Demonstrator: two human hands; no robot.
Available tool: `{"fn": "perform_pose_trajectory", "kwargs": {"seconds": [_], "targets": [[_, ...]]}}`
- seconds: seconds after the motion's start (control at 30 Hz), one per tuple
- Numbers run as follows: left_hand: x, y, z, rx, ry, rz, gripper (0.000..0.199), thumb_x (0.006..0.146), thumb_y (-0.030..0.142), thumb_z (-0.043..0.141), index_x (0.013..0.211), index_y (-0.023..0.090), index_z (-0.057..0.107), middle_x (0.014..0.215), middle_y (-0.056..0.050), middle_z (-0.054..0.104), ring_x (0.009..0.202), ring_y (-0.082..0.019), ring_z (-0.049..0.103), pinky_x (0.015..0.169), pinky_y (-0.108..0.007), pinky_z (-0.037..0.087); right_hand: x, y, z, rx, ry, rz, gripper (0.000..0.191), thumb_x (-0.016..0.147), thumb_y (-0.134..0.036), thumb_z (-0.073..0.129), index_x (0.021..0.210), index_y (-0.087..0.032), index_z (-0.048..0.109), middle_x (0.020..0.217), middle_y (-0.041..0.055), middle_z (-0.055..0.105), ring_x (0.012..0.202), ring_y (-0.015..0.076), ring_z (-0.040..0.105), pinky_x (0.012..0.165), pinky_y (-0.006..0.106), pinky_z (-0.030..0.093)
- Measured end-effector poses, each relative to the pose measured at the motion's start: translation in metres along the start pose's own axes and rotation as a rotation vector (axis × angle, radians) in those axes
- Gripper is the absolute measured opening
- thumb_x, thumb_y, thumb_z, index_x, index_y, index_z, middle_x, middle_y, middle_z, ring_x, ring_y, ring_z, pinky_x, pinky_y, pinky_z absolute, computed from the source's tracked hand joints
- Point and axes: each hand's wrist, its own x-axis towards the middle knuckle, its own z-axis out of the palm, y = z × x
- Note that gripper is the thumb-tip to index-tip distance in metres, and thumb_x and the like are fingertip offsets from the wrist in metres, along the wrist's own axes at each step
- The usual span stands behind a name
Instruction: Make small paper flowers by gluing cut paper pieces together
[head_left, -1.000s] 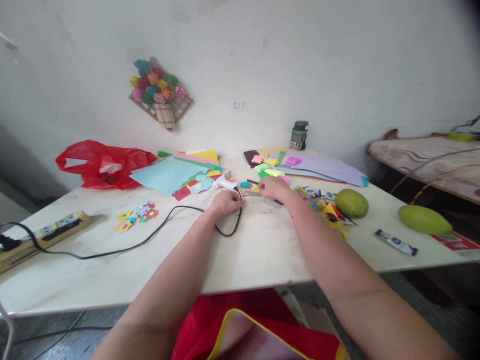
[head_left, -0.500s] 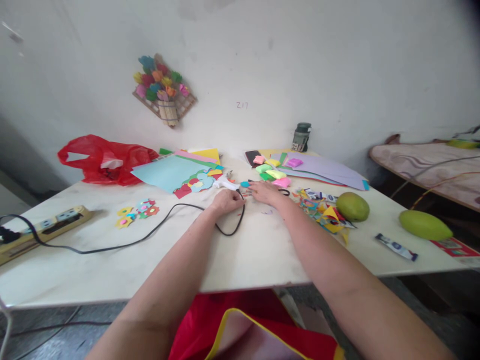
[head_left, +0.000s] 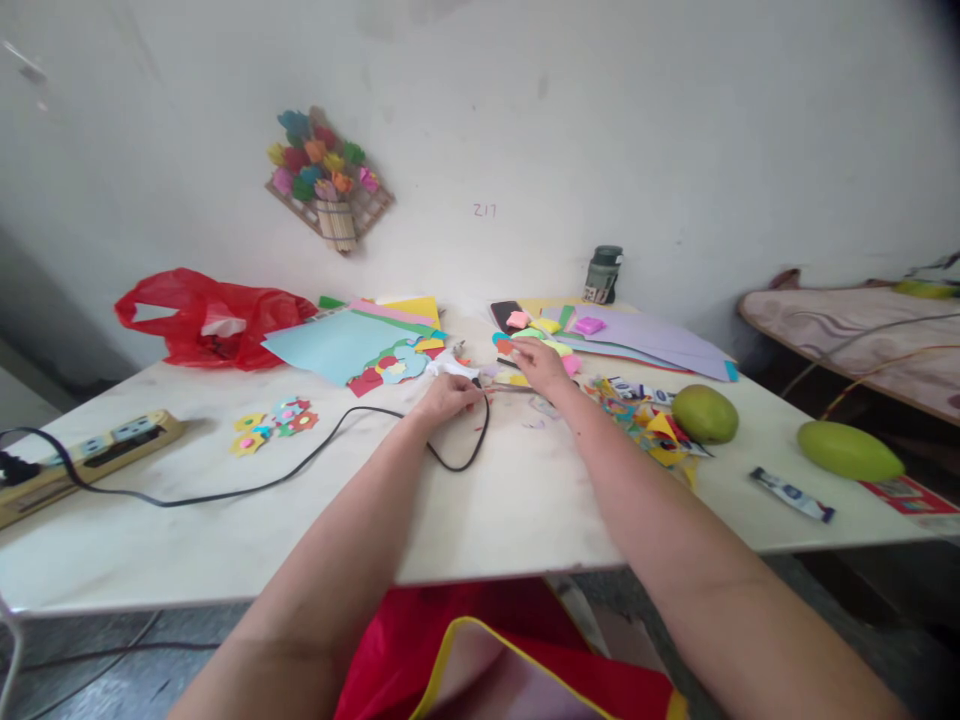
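Pale wall [head_left: 525, 120] stood behind wht table [head_left: 510, 520]. L hand [head_left: 448, 398] was part-curled just beside wht glue gun [head_left: 447, 365] & blk cord [head_left: 486, 425]; any hold unclear. R hand [head_left: 544, 365] was nearly closed, pinching orange piece [head_left: 505, 347] at fingertips, fwd & R of L hand. Clay packs [head_left: 590, 326] lay beyond R hand, scraps [head_left: 652, 435] to its R; red bag [head_left: 195, 335] sat far L.

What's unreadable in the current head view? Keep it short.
Head view:
- Left hand: grip unclear, fingertips too small and blurred.
- Right hand: contact with the orange piece too small to confirm.
- Red bag: contents mostly hidden by its folds.
- Power strip: near end cut off by left edge.
- Tube: print too small.
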Motion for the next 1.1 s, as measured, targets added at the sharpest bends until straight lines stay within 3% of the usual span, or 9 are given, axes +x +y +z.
{"fn": "perform_pose_trajectory", "kwargs": {"seconds": [0.13, 0.27, 0.37, 0.5, 0.6, 0.7, 0.87, 0.97, 1.1], "targets": [[0.002, 0.000, -0.001, -0.201, 0.105, -0.048, 0.043, 0.071, 0.054, 0.054, 0.061, 0.013, 0.061, 0.052, -0.002, 0.058, 0.042, -0.007, 0.042, 0.042, -0.021, 0.032, 0.002, -0.003, 0.005, 0.200, 0.082, -0.153, 0.024, 0.079, -0.018, 0.051, 0.094, -0.018, 0.070, 0.107, 0.0090, 0.066, 0.100, 0.0180, 0.060, 0.087, 0.034, 0.047], [0.005, 0.002, -0.003, -0.565, 0.173, -0.210, 0.050, 0.075, 0.059, 0.048, 0.069, 0.012, 0.061, 0.059, -0.008, 0.064, 0.042, -0.009, 0.049, 0.043, -0.022, 0.036, -0.002, -0.019, 0.006, 0.296, 0.015, -0.306, 0.023, 0.077, -0.015, 0.053, 0.090, -0.020, 0.071, 0.103, 0.0068, 0.068, 0.096, 0.0165, 0.062, 0.088, 0.033, 0.047], [0.004, 0.002, -0.005, -0.728, 0.148, -0.212, 0.038, 0.076, 0.048, 0.055, 0.073, 0.011, 0.061, 0.066, -0.010, 0.066, 0.050, -0.012, 0.058, 0.050, -0.024, 0.044, -0.007, -0.032, 0.005, 0.346, -0.089, -0.337, 0.023, 0.075, -0.013, 0.054, 0.088, -0.020, 0.071, 0.102, 0.0059, 0.068, 0.093, 0.0151, 0.063, 0.085, 0.029, 0.048], [0.003, 0.000, -0.006, -0.759, 0.159, -0.133, 0.020, 0.069, 0.028, 0.067, 0.074, 0.010, 0.060, 0.067, -0.008, 0.066, 0.055, -0.013, 0.061, 0.054, -0.024, 0.048, -0.008, -0.038, 0.004, 0.354, -0.134, -0.324, 0.018, 0.073, -0.013, 0.056, 0.081, -0.017, 0.071, 0.096, 0.0069, 0.069, 0.088, 0.0143, 0.064, 0.080, 0.026, 0.049], [0.003, -0.002, -0.007, -0.754, 0.199, -0.105, 0.021, 0.067, 0.027, 0.069, 0.073, 0.010, 0.059, 0.065, -0.007, 0.065, 0.054, -0.013, 0.061, 0.049, -0.022, 0.047, -0.005, -0.034, -0.003, 0.231, -0.087, -0.230, 0.019, 0.073, -0.012, 0.054, 0.082, -0.016, 0.070, 0.097, 0.0076, 0.069, 0.089, 0.0153, 0.063, 0.077, 0.026, 0.048], [0.004, -0.003, -0.008, -0.762, 0.215, -0.090, 0.024, 0.066, 0.029, 0.070, 0.075, 0.010, 0.059, 0.066, -0.007, 0.066, 0.054, -0.014, 0.062, 0.048, -0.022, 0.047, -0.002, -0.027, -0.019, -0.047, -0.087, 0.017, 0.022, 0.078, -0.018, 0.051, 0.088, -0.017, 0.070, 0.094, 0.0073, 0.069, 0.087, 0.0173, 0.062, 0.077, 0.028, 0.047], [0.006, -0.007, -0.009, -0.762, 0.208, -0.078, 0.024, 0.066, 0.029, 0.070, 0.075, 0.010, 0.059, 0.068, -0.007, 0.067, 0.056, -0.015, 0.063, 0.049, -0.023, 0.048, -0.002, -0.019, -0.051, -0.498, -0.439, 0.330, 0.024, 0.070, -0.021, 0.058, 0.092, -0.022, 0.070, 0.101, 0.0079, 0.068, 0.092, 0.0246, 0.061, 0.073, 0.031, 0.046], [0.007, -0.010, -0.009, -0.742, 0.193, -0.069, 0.023, 0.065, 0.028, 0.071, 0.073, 0.010, 0.060, 0.069, -0.008, 0.067, 0.056, -0.014, 0.063, 0.050, -0.023, 0.048, -0.001, -0.019, -0.058, -0.528, -0.504, 0.359, 0.027, 0.069, -0.021, 0.060, 0.093, -0.023, 0.070, 0.103, 0.0080, 0.067, 0.092, 0.0244, 0.061, 0.070, 0.030, 0.045], [0.007, -0.011, -0.008, -0.694, 0.142, -0.049, 0.024, 0.065, 0.031, 0.072, 0.071, 0.011, 0.060, 0.069, -0.008, 0.068, 0.056, -0.014, 0.062, 0.051, -0.022, 0.047, -0.001, -0.026, -0.048, -0.209, -0.360, 0.299, 0.018, 0.075, -0.024, 0.056, 0.086, -0.018, 0.069, 0.093, 0.0073, 0.069, 0.085, 0.0190, 0.062, 0.065, 0.024, 0.044]]}}
